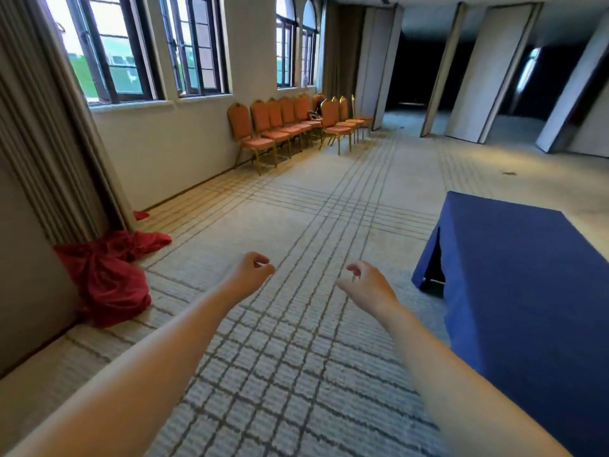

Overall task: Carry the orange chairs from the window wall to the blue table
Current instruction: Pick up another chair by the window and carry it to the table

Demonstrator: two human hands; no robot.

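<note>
Orange chairs: lined along wall, far from me
table: blue, near my right
left hand: loosely curled, empty
right hand: loosely curled, empty

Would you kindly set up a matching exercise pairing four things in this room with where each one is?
1 orange chairs
2 blue table
3 red cloth
4 left hand

A heaped by the curtain
B in a row along the window wall
C at the right of the view
D held out over the carpet, holding nothing

Pairs: 1-B, 2-C, 3-A, 4-D
</note>
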